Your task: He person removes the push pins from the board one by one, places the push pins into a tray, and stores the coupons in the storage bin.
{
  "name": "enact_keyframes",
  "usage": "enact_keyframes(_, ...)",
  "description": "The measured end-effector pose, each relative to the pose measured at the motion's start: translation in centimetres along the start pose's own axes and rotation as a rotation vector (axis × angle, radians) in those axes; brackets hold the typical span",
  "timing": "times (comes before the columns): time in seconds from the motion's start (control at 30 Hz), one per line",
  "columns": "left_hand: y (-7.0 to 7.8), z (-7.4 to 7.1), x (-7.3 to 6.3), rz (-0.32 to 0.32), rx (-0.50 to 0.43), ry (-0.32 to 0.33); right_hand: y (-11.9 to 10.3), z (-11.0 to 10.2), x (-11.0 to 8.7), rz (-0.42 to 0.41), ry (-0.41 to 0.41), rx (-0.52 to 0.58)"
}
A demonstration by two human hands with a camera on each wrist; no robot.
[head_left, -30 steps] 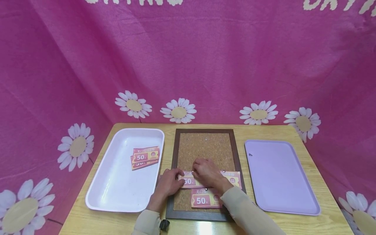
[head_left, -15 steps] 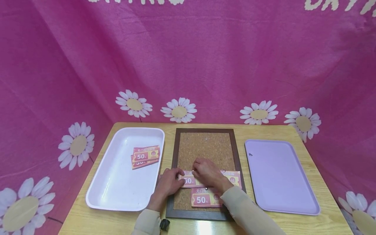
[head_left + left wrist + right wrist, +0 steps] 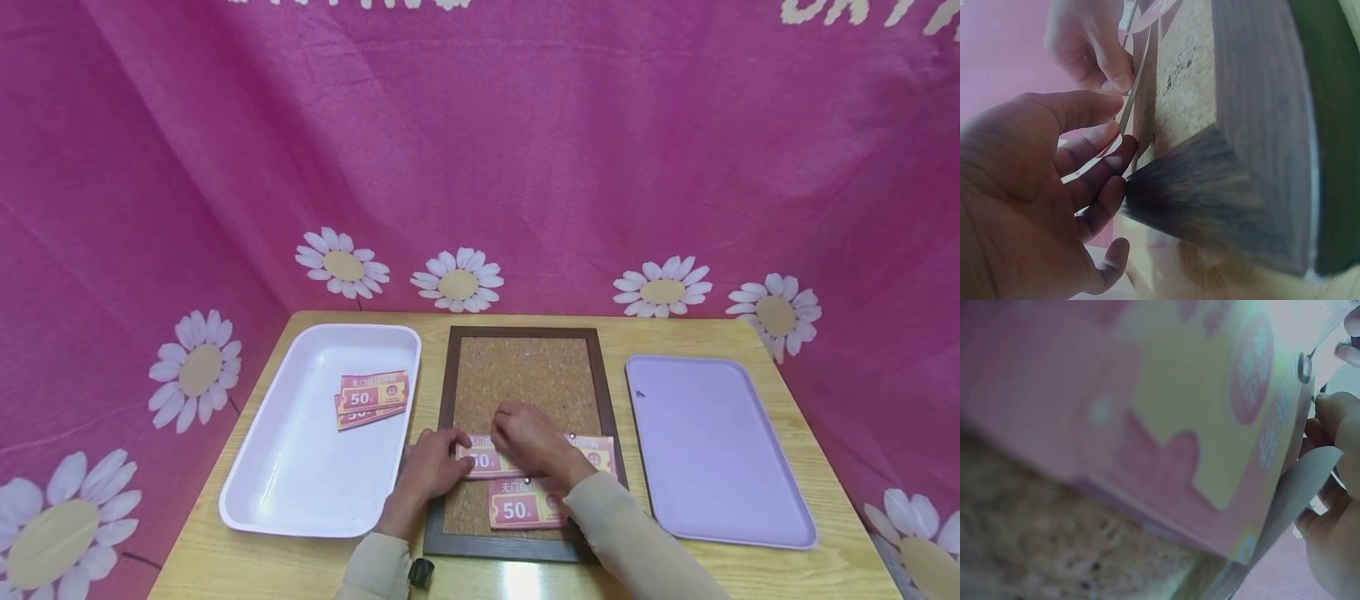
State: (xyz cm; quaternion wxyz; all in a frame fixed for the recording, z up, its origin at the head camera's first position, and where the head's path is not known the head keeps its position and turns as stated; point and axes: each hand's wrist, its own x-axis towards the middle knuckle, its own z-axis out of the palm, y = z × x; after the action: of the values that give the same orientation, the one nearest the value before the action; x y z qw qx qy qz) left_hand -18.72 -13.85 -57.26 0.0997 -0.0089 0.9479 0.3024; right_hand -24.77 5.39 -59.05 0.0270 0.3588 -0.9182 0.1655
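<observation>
On the framed corkboard [image 3: 525, 375], my left hand [image 3: 433, 462] holds the left end of a pink-and-yellow paper coupon [image 3: 480, 461] between thumb and fingers. In the left wrist view, the edge of that paper runs between the fingers of my left hand [image 3: 1029, 162]. At the coupon's top edge, my right hand [image 3: 528, 437] pinches a small thumbtack, mostly hidden by the fingertips. Another coupon [image 3: 597, 452] lies to the right, partly behind the hand, with a thumbtack [image 3: 572, 436] at its top. Below lies a coupon [image 3: 517, 510] with a thumbtack [image 3: 527, 480] at its top.
A white tray [image 3: 300, 492] on the left holds two overlapping coupons [image 3: 372, 398]. To the right is a flat lilac tray [image 3: 720, 458] with a small dark item [image 3: 640, 394] near its upper left corner. A wooden table [image 3: 675, 333] carries everything, against a pink curtain [image 3: 525, 167].
Both hands stay in nearly the same place on the coupon. The right fingers shift very slightly over its top edge. The head view tilts a little.
</observation>
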Motion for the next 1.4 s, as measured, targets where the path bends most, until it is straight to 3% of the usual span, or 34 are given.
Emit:
enact_keyframes(0.63,0.1,-0.1,0.0,0.015,0.004,0.026,0.0,-0.1,-0.3,0.022,0.045,0.031)
enact_keyframes(0.83,0.1,-0.2,0.0,0.016,-0.017,0.029,-0.1,-0.5,-0.4,0.055,0.024,0.032)
enact_keyframes(1.2,0.2,-0.5,-0.1,0.000,-0.114,0.045,-0.1,-1.7,-0.5,0.017,0.106,0.043)
enact_keyframes(1.4,0.3,-0.7,-0.1,-0.007,-0.168,0.063,-0.1,-2.3,-0.8,0.054,0.145,0.100)
